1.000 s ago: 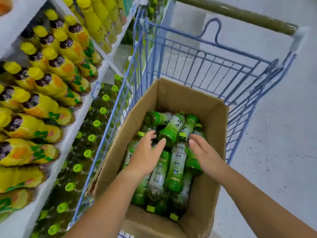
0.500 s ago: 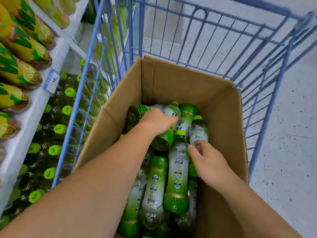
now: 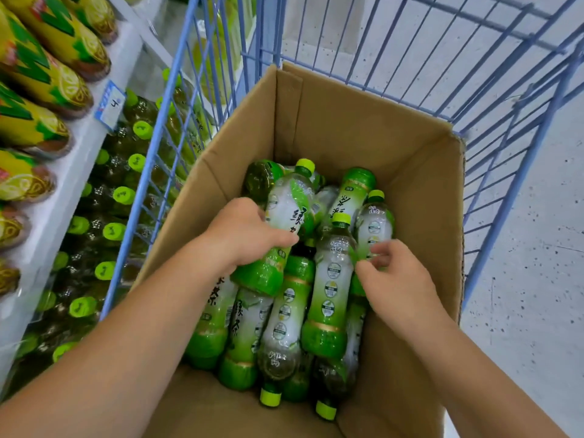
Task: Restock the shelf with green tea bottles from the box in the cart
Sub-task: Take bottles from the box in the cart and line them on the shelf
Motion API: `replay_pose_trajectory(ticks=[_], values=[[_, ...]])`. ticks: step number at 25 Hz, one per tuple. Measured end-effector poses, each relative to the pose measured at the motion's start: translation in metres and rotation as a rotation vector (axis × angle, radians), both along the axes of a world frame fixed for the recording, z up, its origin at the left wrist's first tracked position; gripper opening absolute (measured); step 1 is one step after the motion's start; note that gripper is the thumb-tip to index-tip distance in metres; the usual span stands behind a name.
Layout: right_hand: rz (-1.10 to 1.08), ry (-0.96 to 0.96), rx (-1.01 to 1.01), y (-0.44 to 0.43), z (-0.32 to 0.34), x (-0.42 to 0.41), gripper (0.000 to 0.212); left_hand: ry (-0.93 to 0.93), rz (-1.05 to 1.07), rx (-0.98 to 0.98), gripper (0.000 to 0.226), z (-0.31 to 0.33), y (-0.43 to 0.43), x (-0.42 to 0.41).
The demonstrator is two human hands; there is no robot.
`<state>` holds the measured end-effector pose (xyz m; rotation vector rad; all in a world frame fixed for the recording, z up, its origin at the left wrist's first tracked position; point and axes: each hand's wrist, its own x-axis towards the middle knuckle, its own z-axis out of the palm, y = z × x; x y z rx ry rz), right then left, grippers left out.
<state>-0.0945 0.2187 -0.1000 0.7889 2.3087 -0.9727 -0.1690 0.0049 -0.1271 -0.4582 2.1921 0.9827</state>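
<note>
Far left, yellow-labelled bottles are lying on the upper white shelf, bases outward, with a blue price tag hanging from its front edge. Below that, green-capped bottles are standing upright in rows on the lower shelf, caps up, so this is likely the spot being restocked; gaps in the rows are hard to judge through the blur. The blue wire cart is sitting just beside the shelving, probably parked close to keep the carry short. Inside it, the open cardboard box is holding the green tea bottles, which are lying loose on their sides, piled across one another with caps pointing both ways. The left hand is closing around one green tea bottle at its middle, fingers wrapped under the label, the bottle tilting cap-away above the pile; a mid-body hold likely keeps the weight balanced for lifting out. The right hand is partly open, fingertips touching the shoulder of a neighbouring bottle at the right of the pile, apparently working toward a grip without yet enclosing it. To the right, the speckled grey floor is showing through the cart wires.
</note>
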Motion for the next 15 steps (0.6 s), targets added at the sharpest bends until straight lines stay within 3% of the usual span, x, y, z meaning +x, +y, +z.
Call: replay_pose_trajectory(ticks=[2, 3, 5, 7, 10, 13, 15], values=[[0.025, -0.039, 0.061, -0.006, 0.004, 0.021, 0.019, -0.001, 0.131, 0.089, 0.051, 0.013, -0.014, 0.025], [0.062, -0.087, 0.088, -0.011, 0.006, 0.029, 0.020, -0.017, 0.177, 0.129, 0.066, 0.019, -0.018, 0.036], [0.122, -0.189, 0.140, -0.020, 0.003, 0.043, 0.043, -0.023, 0.252, 0.185, 0.084, 0.027, -0.022, 0.055], [0.092, -0.254, 0.121, -0.029, -0.004, 0.049, 0.050, -0.026, 0.319, 0.250, 0.077, 0.032, -0.024, 0.069], [-0.187, -0.239, -0.038, -0.046, -0.023, 0.050, 0.047, -0.051, 0.411, 0.352, 0.065, 0.032, -0.025, 0.085], [-0.568, -0.174, -0.177, -0.066, -0.042, 0.042, 0.060, -0.080, 0.434, 0.421, 0.053, 0.029, -0.026, 0.091], [-0.682, -0.164, -0.158, -0.074, -0.052, 0.040, 0.067, -0.084, 0.429, 0.450, 0.040, 0.027, -0.028, 0.095]])
